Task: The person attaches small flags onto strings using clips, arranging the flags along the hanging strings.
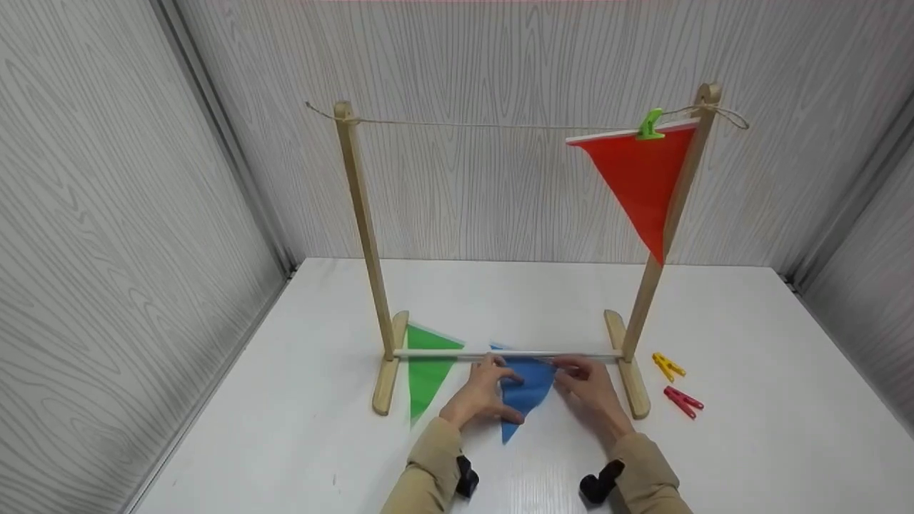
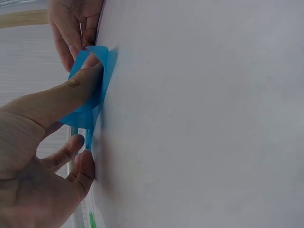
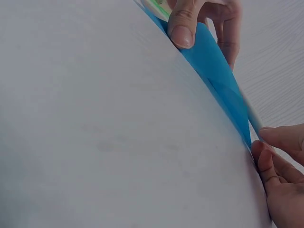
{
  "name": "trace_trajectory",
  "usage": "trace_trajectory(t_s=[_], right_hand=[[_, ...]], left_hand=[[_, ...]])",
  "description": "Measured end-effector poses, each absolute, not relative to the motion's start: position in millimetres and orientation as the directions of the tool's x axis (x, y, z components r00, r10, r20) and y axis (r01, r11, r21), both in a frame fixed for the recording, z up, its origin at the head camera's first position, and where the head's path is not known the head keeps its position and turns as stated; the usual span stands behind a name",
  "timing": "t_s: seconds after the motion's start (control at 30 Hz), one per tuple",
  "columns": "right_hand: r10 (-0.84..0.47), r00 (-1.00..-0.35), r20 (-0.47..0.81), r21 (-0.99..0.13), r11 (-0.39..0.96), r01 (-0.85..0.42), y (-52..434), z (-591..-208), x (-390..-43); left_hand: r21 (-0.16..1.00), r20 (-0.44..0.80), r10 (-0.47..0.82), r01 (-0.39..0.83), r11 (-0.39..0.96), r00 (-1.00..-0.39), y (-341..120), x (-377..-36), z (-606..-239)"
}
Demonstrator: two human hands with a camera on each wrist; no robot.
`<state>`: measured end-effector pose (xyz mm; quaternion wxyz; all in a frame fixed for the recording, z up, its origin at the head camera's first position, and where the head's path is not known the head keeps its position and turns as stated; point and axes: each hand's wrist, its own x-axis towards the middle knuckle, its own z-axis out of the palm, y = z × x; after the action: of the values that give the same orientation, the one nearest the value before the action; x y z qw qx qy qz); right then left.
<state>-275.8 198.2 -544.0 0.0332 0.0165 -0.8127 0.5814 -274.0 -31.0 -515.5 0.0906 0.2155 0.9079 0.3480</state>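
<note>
Down on the white table [image 1: 300, 442], both hands work at the blue flag [image 1: 527, 389], which lies flat just in front of the rack's [image 1: 360, 228] bottom rail [image 1: 443, 353], its point towards the person. The left hand [image 1: 480, 400] pinches the flag's left edge — in the left wrist view the thumb presses the blue sheet [image 2: 88, 102] and the edge curls up over it, with the fingers [image 2: 71, 147] bent underneath beside the table. The right hand [image 1: 589, 389] has the flag's right corner, fingertips [image 3: 268, 161] closed on the sheet's edge where it meets the table; how firmly it grips, I cannot tell. A green flag [image 1: 427, 371] lies just left of the blue one, partly under the rail. Up on the string [image 1: 500, 126] a red flag [image 1: 639, 175] hangs from a green peg [image 1: 650, 123] near the right post. A yellow peg [image 1: 668, 366] and a red peg [image 1: 683, 401] lie on the table right of the rack — near each other, well apart from the hands.
</note>
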Motion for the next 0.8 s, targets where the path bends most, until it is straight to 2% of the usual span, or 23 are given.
trace_trajectory(t_s=[0.37, 0.8], right_hand=[[0.015, -0.998, 0.054, -0.944, 0.327, -0.046, 193.3, -533.4, -270.2], [0.075, -0.997, 0.030, -0.940, 0.340, -0.002, 192.5, -542.6, -274.6]], left_hand=[[0.657, 0.008, 0.482, 0.368, 0.657, -0.876, -30.6, -274.7, -516.6], [0.645, 0.011, 0.496, 0.385, 0.660, -0.868, -29.5, -275.4, -516.8]])
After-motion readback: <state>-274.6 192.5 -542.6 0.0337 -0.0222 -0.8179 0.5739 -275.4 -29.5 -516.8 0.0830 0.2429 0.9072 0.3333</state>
